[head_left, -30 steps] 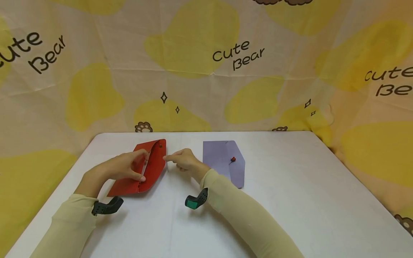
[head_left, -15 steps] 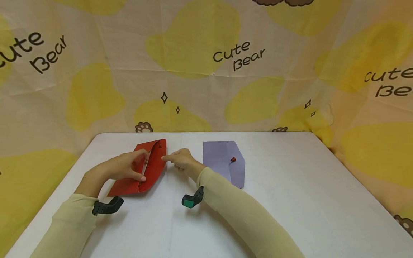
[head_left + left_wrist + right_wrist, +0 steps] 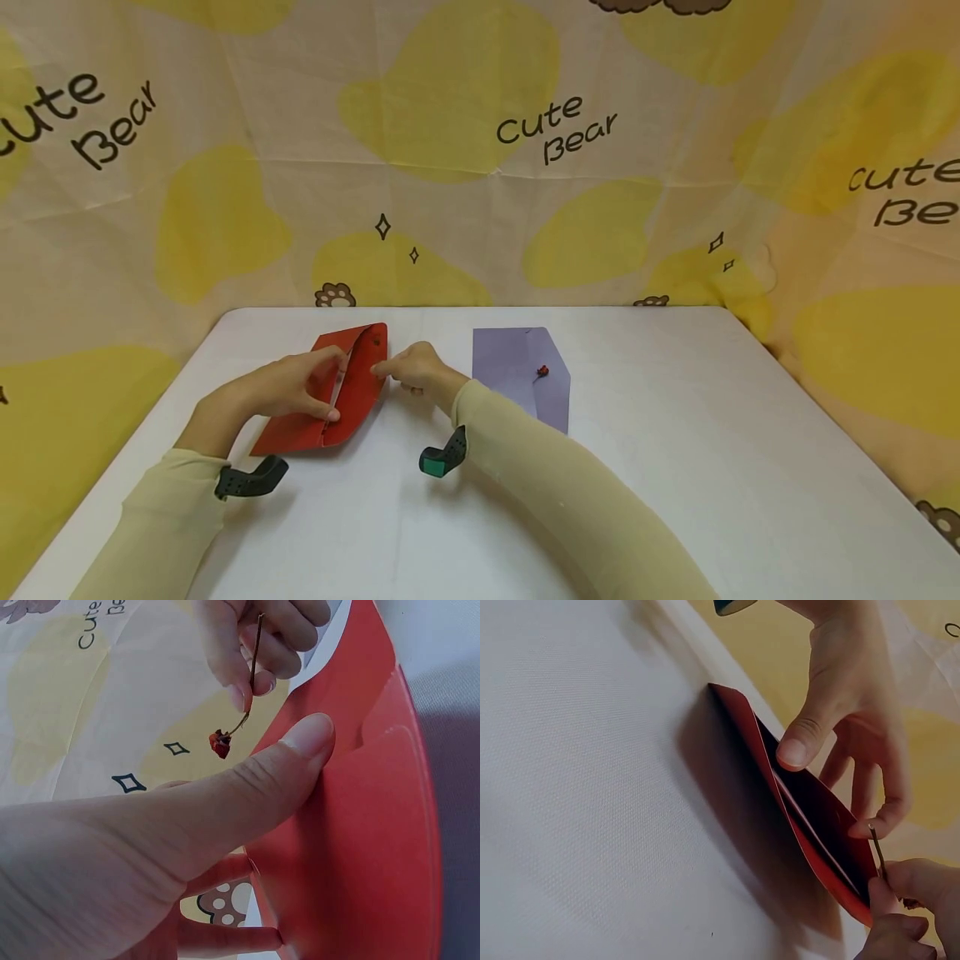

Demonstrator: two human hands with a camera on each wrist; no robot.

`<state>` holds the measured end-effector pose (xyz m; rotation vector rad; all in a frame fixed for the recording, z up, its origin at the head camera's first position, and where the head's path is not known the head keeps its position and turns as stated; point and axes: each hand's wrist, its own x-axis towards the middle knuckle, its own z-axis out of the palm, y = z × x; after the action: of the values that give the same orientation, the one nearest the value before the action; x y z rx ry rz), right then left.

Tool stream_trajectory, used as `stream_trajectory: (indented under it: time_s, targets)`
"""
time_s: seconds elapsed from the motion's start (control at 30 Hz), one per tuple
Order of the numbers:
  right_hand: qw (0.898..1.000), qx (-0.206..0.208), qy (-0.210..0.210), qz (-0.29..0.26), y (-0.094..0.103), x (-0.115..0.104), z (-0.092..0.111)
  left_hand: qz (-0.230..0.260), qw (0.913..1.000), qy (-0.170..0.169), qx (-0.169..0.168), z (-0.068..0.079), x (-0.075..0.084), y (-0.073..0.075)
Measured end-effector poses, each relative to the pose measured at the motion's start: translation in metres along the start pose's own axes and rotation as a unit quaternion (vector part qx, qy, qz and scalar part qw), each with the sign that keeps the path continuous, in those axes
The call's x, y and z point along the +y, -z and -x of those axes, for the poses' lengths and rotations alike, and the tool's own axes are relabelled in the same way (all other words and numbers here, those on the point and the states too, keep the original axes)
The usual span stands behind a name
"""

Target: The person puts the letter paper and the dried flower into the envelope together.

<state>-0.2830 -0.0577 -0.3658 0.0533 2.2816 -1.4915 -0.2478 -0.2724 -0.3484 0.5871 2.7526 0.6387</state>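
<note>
My left hand [image 3: 296, 387] grips a red envelope [image 3: 358, 396] by its upper panel, thumb and fingers spread along the edge. Its mouth gapes toward the right, with a pale strip showing inside. In the left wrist view, the thumb lies on the red paper. Between the right hand's [image 3: 420, 367] thumb and index finger is a small dried flower [image 3: 220, 742], a dark red bud on a thin brown stem. Those fingertips are at the envelope's right edge, overlapping its flap in the head view. The right wrist view shows the stem [image 3: 877, 851] standing out past the fingers.
To the right lies a lavender envelope [image 3: 502, 354] with a second small red dried flower [image 3: 542, 371] on it. Both rest on a white table [image 3: 712, 450]. A patterned cloth [image 3: 450, 167] hangs behind the table's far edge.
My right hand has moved slightly left with the flower, its fingertips now further over the red envelope's flap. The left hand and the envelope keep their place.
</note>
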Motion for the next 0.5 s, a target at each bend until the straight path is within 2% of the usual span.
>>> stream_trajectory:
  time_s: [0.3,0.5]
  targets:
    - [0.999,-0.014,-0.004,0.037,-0.002,-0.013,0.004,0.000,1.0000,-0.001,0.000,0.000,0.000,0.000]
    - [0.999,-0.011,-0.002,0.050,-0.006,-0.015,-0.001,-0.002,1.0000,-0.004,0.002,-0.001,0.000,-0.001]
